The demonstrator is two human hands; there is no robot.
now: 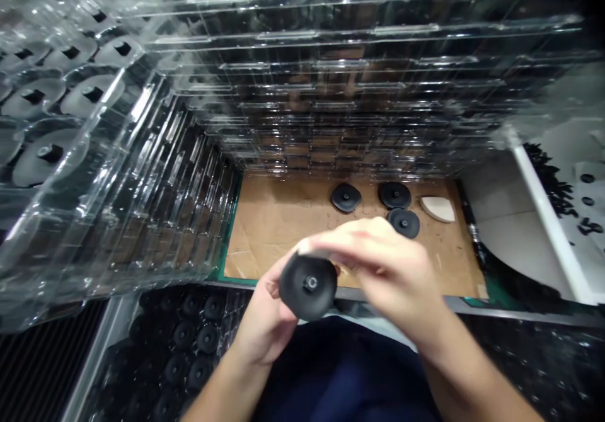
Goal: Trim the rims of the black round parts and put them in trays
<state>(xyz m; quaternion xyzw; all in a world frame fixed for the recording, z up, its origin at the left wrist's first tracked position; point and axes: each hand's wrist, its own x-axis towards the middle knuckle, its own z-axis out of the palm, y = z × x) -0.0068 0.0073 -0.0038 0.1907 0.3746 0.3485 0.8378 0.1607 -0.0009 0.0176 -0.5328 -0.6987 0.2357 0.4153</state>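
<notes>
A round black disc with a small metal hub in its middle is held up in front of me. My left hand grips it from below, fingers curled round its edge. My right hand comes over the top with its fingers bent against the disc's upper rim, blurred by motion. Three more black discs lie flat on the cardboard sheet just beyond my hands.
Tall stacks of clear plastic trays wall the back and left; the left stack holds discs. A tray of black discs sits low on the left. A white curved piece lies on the cardboard. A white bin stands right.
</notes>
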